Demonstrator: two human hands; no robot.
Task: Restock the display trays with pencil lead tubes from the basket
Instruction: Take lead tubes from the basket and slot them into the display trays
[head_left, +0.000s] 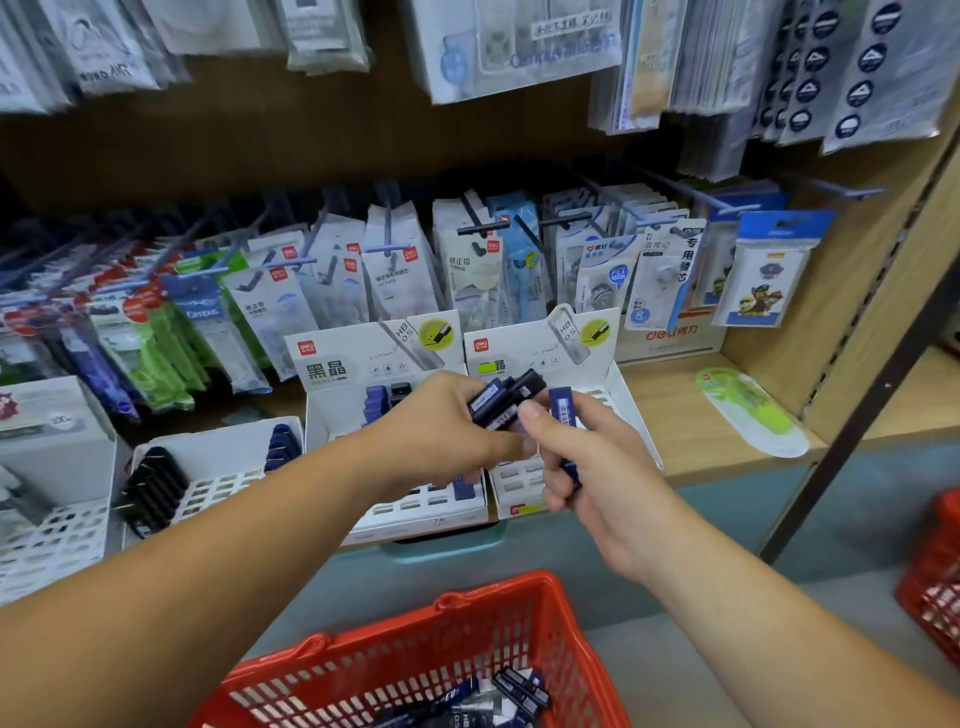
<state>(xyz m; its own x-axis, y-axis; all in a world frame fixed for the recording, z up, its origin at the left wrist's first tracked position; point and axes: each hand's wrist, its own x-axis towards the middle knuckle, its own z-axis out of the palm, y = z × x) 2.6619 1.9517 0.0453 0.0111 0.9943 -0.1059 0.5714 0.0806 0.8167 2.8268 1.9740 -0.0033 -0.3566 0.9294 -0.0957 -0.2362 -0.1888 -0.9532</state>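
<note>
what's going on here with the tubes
A person is restocking pencil lead. The left hand grips a bunch of tubes and the right hand pinches one blue tube, both above the trays on the shelf. Many tray slots are bare. The red basket below holds spare tubes.

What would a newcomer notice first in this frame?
Dead centre, the left hand grips a bundle of dark lead tubes while the right hand pinches a single blue tube, both in front of the white display trays on the shelf. Next comes the red basket at the bottom edge, with loose tubes lying inside.
</note>
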